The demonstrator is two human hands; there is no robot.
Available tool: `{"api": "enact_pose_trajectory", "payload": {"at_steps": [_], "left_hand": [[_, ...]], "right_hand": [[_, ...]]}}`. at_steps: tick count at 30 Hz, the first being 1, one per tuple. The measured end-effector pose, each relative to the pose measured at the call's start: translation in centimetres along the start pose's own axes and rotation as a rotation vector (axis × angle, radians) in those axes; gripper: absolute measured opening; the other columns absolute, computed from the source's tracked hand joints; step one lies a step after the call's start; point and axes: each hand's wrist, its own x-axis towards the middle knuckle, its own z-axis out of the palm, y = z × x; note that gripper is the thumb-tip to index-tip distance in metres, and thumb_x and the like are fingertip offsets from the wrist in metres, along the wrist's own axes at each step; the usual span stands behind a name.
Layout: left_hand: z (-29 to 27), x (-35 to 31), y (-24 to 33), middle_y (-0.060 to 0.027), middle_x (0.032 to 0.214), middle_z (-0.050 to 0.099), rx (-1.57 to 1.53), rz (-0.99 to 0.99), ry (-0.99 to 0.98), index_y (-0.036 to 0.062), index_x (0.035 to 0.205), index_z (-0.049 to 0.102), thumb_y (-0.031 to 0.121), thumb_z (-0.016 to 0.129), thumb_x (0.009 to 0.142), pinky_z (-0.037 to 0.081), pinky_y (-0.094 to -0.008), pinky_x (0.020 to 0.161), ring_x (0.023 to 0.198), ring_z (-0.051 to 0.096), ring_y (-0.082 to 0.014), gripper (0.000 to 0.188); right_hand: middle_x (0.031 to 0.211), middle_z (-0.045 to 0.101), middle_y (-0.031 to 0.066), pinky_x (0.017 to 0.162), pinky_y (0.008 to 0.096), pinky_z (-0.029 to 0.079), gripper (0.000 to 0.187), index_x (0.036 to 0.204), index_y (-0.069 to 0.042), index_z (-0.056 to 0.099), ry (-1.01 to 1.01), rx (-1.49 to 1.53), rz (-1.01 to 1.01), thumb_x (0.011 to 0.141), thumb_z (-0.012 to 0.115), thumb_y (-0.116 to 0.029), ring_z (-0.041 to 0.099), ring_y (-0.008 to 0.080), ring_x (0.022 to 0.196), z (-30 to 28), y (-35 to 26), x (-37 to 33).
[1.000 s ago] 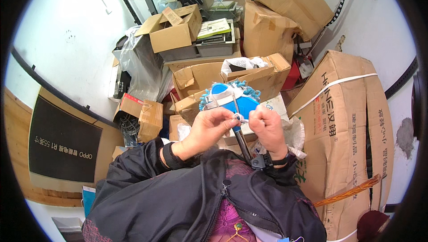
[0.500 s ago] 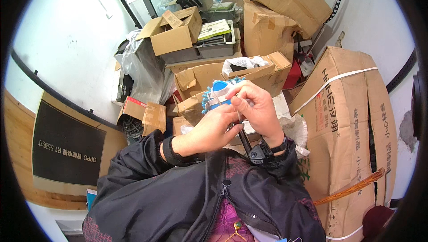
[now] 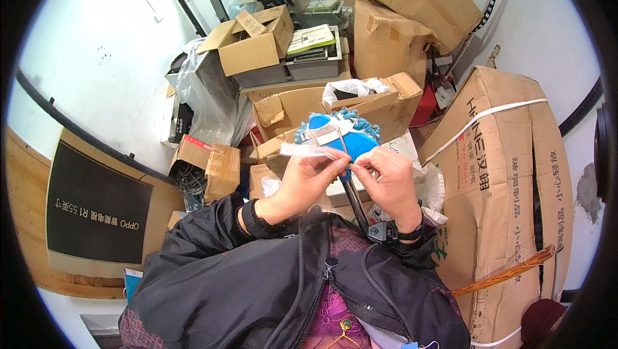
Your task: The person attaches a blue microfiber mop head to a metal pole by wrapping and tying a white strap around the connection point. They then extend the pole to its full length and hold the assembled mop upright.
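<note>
In front of my chest is a chenille duster head (image 3: 358, 146), blue with a curly blue fringe and white straps (image 3: 327, 131) across it. Its dark handle (image 3: 353, 200) slants down toward my right wrist. My left hand (image 3: 297, 185) is closed in a pinch, and a pale white strip (image 3: 301, 150) sticks out leftward from its fingers. My right hand (image 3: 394, 182) pinches close to the duster's neck, its fingertips almost meeting the left ones. What lies between the right fingertips is too small to make out.
Beyond my hands stand opened cardboard boxes (image 3: 277, 114) and a small open carton (image 3: 252, 54) on grey bins. A large strapped carton (image 3: 476, 156) leans on the right, with an orange-brown stick (image 3: 505, 270) before it. A flat black-faced box (image 3: 96, 204) stands left.
My hands have come down and apart a little, uncovering more of the blue duster head. The white strip now shows at my left fingers. The right fingers have left the top of the head.
</note>
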Motion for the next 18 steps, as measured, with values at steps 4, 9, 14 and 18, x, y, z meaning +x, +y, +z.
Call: {"api": "enact_pose_trajectory", "payload": {"at_steps": [4,9,14,18], "left_hand": [[0.2,0.2,0.0,-0.0025,0.081,0.058,0.025,0.079,0.021,0.0024,0.122,0.042,0.007,0.051,0.094,0.046,-0.022,0.068,0.075,0.056,-0.0081,0.03],[0.2,0.3,0.2,-0.0028,0.078,0.056,0.303,0.116,0.011,0.0022,0.125,0.037,0.005,0.05,0.093,0.044,-0.0219,0.067,0.072,0.055,-0.0083,0.035],[0.5,0.3,0.6,-0.0032,0.077,0.056,0.323,0.073,0.012,0.001,0.126,0.037,0.004,0.05,0.093,0.044,-0.022,0.066,0.072,0.055,-0.0085,0.036],[0.7,0.2,1.1,-0.0038,0.082,0.056,0.355,0.103,0.002,0.001,0.127,0.037,0.005,0.051,0.093,0.045,-0.0239,0.069,0.074,0.055,-0.0089,0.038]], "right_hand": [[0.08,0.061,0.008,0.062,0.036,0.047,0.009,0.081,-0.007,0.062,-0.047,-0.03,-0.037,0.075,0.067,-0.009,0.06,0.0278,0.073,0.1,0.0,0.0],[0.08,0.063,0.009,0.064,0.033,0.048,0.016,0.086,-0.003,0.064,0.033,-0.013,-0.071,0.072,0.07,-0.005,0.061,0.0255,0.072,0.4,-0.2,0.1],[0.075,0.063,0.0075,0.062,0.0321,0.046,0.013,0.081,-0.003,0.065,0.013,-0.015,-0.063,0.071,0.072,-0.007,0.06,0.0235,0.07,0.2,-0.1,0.1],[0.072,0.062,0.0065,0.06,0.032,0.045,0.012,0.08,-0.004,0.065,0.025,-0.025,-0.062,0.071,0.072,-0.008,0.059,0.0233,0.067,0.1,0.0,0.1]]}}
